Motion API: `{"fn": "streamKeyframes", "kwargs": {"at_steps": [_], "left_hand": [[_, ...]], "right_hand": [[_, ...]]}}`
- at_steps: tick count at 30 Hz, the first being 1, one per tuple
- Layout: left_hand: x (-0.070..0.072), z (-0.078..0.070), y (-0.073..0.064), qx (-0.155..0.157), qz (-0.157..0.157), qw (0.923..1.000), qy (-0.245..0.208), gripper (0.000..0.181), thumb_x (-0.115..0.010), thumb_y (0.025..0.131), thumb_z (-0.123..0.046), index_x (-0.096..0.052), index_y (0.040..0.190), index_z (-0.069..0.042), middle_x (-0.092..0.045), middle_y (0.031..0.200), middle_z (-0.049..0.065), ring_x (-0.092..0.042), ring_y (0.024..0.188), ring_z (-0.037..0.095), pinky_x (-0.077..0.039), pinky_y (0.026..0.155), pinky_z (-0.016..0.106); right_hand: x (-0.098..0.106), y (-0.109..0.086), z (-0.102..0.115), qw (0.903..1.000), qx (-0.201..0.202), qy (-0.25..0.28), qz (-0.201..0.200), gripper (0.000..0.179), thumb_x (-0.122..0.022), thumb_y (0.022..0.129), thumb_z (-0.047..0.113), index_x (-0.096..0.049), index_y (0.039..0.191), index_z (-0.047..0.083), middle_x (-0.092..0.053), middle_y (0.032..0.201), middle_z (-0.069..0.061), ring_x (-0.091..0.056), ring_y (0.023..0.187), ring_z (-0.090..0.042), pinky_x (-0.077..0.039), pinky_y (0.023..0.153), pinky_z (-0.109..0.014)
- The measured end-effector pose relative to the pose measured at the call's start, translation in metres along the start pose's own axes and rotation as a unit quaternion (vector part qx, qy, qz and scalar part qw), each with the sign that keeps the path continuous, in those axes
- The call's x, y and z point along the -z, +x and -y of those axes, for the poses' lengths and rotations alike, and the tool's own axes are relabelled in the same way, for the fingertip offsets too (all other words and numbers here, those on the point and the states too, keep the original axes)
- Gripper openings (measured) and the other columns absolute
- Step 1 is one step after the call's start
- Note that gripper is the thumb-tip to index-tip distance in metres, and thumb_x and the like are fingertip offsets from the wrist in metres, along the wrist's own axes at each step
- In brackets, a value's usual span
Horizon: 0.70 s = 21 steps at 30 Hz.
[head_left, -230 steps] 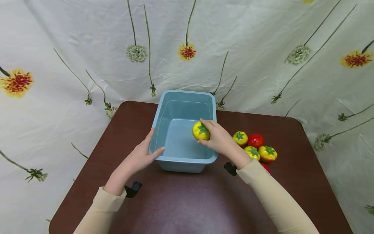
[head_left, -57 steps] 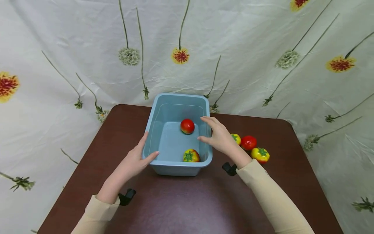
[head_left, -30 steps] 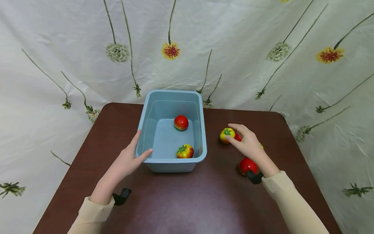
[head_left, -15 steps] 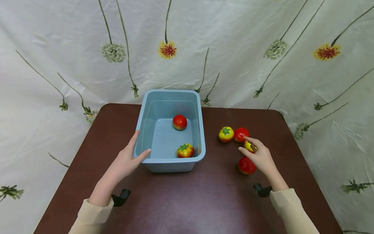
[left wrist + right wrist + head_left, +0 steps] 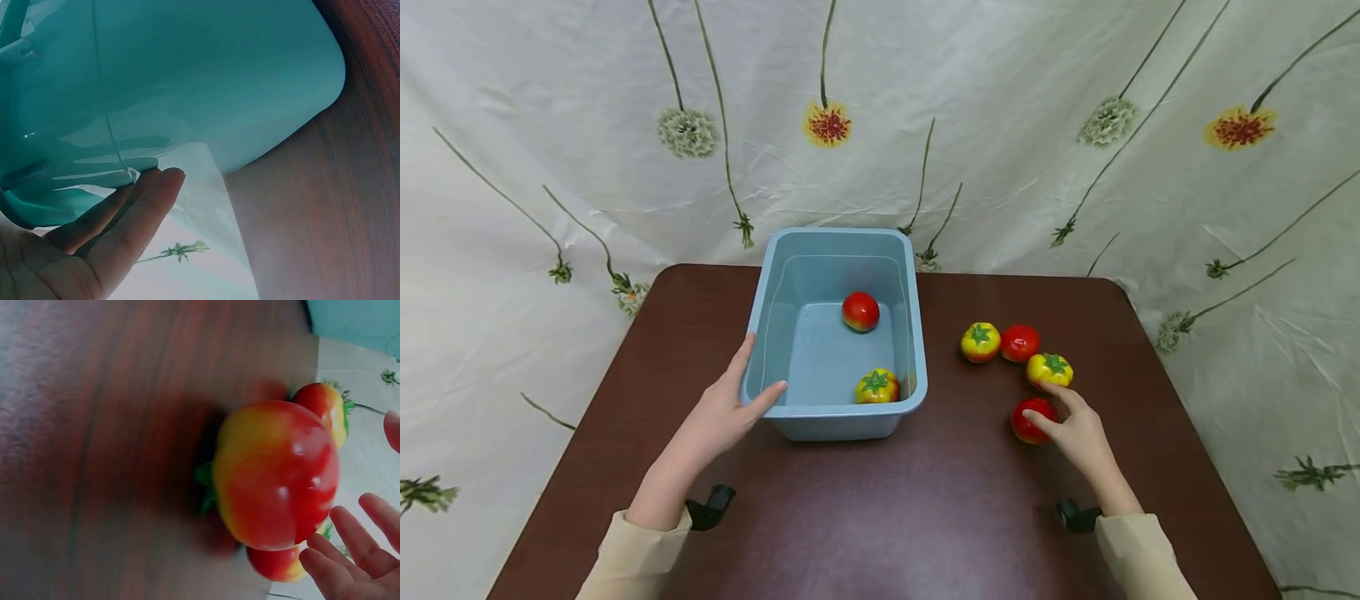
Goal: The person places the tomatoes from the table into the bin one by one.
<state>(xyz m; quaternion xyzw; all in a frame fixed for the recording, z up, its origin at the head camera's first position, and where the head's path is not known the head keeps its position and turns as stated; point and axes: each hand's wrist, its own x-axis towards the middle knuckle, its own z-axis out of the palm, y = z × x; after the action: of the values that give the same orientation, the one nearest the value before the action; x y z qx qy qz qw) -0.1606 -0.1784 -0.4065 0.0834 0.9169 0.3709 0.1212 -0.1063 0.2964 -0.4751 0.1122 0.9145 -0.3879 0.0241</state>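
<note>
In the head view, my left hand (image 5: 718, 417) rests on the front left corner of a blue plastic bin (image 5: 835, 411), fingers straight along its side and thumb at the rim. The left wrist view has those fingers against the bin's outer wall. My right hand (image 5: 1078, 429) reaches over a red toy tomato (image 5: 1028, 419), with finger and thumb on either side of it. In the right wrist view this tomato (image 5: 275, 475) sits on the table, its green leaves facing down, and the thumb stands apart from it. Inside the bin lie a red tomato (image 5: 861, 311) and a yellow-red one (image 5: 877, 387).
Beyond the right hand are a yellow tomato (image 5: 1050, 370), a red one (image 5: 1020, 342) and another yellow one (image 5: 981, 342), grouped on the brown table (image 5: 880, 517). A flowered white cloth (image 5: 1015, 150) hangs behind the table.
Earlier my right hand held a yellow tomato over the bin; two tomatoes now lie inside. The hand has since moved right, then nearer, to the closest red tomato. The left hand stays on the bin.
</note>
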Motion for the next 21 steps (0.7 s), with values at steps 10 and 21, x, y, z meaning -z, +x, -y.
{"fn": "streamKeyframes", "kwargs": {"at_steps": [10,21], "left_hand": [[0.0,0.001,0.001,0.005,0.0,1.0,0.003,0.096,-0.053,0.096,-0.056,0.01,0.159,-0.021,-0.009,0.164,0.021,-0.024,0.145,0.05,-0.031,0.108,0.068],[0.0,0.0,0.002,0.004,0.004,1.0,0.002,0.097,-0.053,0.096,-0.057,0.011,0.159,-0.019,-0.008,0.164,0.022,-0.024,0.144,0.05,-0.031,0.107,0.068]], "right_hand": [[-0.009,-0.002,-0.013,0.9996,-0.024,-0.015,0.005,0.071,-0.073,0.089,0.028,-0.041,0.147,0.002,-0.04,0.148,-0.025,-0.04,0.132,-0.043,-0.042,0.106,-0.057],[-0.015,0.001,-0.02,0.9984,-0.043,-0.025,0.025,0.089,-0.077,0.085,0.031,-0.028,0.152,0.0,-0.031,0.152,-0.029,-0.035,0.135,-0.048,-0.039,0.105,-0.064]]}}
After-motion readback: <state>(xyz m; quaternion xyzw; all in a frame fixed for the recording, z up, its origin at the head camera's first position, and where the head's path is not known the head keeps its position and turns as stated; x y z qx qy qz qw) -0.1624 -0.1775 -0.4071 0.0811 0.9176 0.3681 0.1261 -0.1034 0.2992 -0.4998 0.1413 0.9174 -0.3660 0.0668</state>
